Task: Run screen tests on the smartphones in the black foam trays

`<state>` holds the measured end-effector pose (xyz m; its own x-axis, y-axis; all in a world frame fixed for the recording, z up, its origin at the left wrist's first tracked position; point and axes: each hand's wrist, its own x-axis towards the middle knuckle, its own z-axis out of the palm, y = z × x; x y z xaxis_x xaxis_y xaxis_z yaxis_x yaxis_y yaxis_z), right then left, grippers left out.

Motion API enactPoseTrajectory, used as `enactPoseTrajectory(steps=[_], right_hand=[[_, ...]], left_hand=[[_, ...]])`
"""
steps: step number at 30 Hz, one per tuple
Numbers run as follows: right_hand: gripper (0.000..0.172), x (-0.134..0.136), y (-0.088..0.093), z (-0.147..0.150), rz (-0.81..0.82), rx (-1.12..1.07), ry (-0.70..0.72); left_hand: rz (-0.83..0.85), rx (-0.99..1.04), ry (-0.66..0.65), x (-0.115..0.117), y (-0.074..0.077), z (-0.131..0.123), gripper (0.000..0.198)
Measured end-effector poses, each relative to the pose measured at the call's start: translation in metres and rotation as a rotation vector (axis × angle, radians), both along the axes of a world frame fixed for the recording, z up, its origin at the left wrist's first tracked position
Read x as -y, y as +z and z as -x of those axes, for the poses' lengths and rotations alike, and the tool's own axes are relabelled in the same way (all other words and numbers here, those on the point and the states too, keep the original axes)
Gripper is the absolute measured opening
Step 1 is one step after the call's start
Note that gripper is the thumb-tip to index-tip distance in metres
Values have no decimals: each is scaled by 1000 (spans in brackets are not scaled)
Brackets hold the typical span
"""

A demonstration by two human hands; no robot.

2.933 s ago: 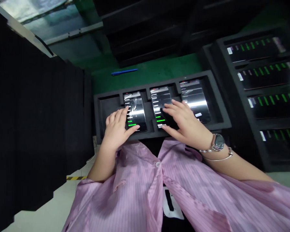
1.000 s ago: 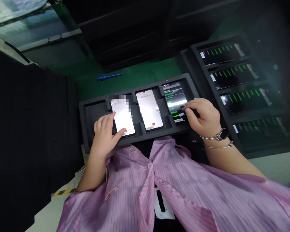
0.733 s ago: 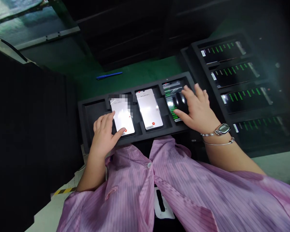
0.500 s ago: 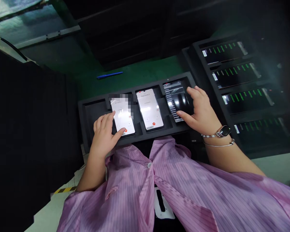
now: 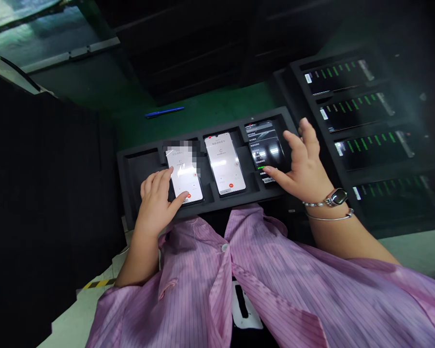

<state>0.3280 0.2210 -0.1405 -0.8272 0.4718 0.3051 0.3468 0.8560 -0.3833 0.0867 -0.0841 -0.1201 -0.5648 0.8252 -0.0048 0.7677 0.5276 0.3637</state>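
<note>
Three phones lie screen up in separate compartments of a black tray [image 5: 145,149] in front of me. My left hand [image 5: 155,200] rests with fingers apart at the left phone [image 5: 184,181], its thumb over the lower part of the lit white screen. The middle phone [image 5: 224,164] shows a white call screen with a red button, and neither hand is on it. Over the right phone [image 5: 266,150], which has a dark list on its screen, my right hand [image 5: 299,166] is spread, thumb tip at the screen's lower part and fingers raised to the right.
To the right stands another black tray [image 5: 304,111] with several phones [image 5: 355,113] showing green text on dark screens. A blue pen [image 5: 165,112] lies on the green surface [image 5: 221,104] behind the near tray. The near tray's leftmost compartment holds no phone.
My right hand's fingers have lifted and spread while its thumb stays at the screen. The right phone's list looks different, with a green line by the thumb. My left hand keeps still.
</note>
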Motion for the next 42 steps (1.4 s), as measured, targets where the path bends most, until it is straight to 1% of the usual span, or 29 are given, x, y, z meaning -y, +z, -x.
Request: enactPoseTrajectory(steps=[2, 5, 7, 9, 10, 12, 14, 15, 17, 19, 21, 23, 24, 26, 29, 31, 32, 34, 36, 37, 39, 42], right_hand=[[86, -1, -2, 0, 1, 26, 11], [76, -3, -3, 2, 17, 78, 54], [72, 1, 0, 2, 15, 63, 46], [69, 11, 4, 1, 0, -1, 57], [68, 19, 6, 0, -6, -31, 90], [68, 37, 9, -2, -14, -63, 204], [69, 54, 7, -2, -11, -67, 321], [69, 61, 6, -1, -12, -69, 352], [70, 71, 2, 2, -18, -79, 367], [67, 76, -2, 5, -31, -71, 357], [57, 77, -3, 7, -42, -23, 356], [47, 76, -1, 8, -37, 16, 353], [46, 75, 2, 8, -26, 8, 344], [49, 70, 8, 4, -5, -79, 296], [62, 55, 18, -7, -17, -293, 186], [64, 44, 23, -16, -45, -389, 137], [60, 39, 24, -21, -57, -407, 117], [48, 30, 24, -29, -84, -400, 77], [38, 23, 19, -34, -117, -373, 31], [36, 21, 16, -36, -132, -363, 15], [42, 17, 5, -39, -162, -325, -10], [68, 15, -15, -44, -189, -203, -61]], left_hand=[[-1, 8, 3, 0, 0, 0, 72], [-10, 17, -8, 1, -2, 0, 75], [-20, 18, -34, 2, -2, -1, 80], [-30, 8, -82, 4, -1, -3, 83], [-34, -1, -118, 4, -1, -4, 82], [-33, -23, -199, 4, 1, -7, 76], [-10, -34, -267, 3, 3, -10, 69], [10, -33, -287, 2, 4, -11, 67], [47, -29, -300, -1, 6, -12, 65], [71, -28, -294, -3, 6, -13, 64], [87, -32, -287, -4, 6, -12, 62], [86, -34, -286, -4, 5, -11, 60], [74, -35, -284, -3, 4, -11, 61], [14, -43, -268, 0, 1, -9, 68], [-106, -53, -235, 4, -5, -7, 83], [-128, -34, -218, 5, -8, -5, 89], [-117, -20, -207, 5, -9, -4, 91], [-82, 7, -181, 4, -10, -3, 93], [-57, 19, -157, 3, -9, -3, 94], [-49, 22, -146, 2, -9, -4, 95], [-33, 26, -126, 1, -7, -4, 95], [-8, 32, -104, 0, -5, -5, 94]])
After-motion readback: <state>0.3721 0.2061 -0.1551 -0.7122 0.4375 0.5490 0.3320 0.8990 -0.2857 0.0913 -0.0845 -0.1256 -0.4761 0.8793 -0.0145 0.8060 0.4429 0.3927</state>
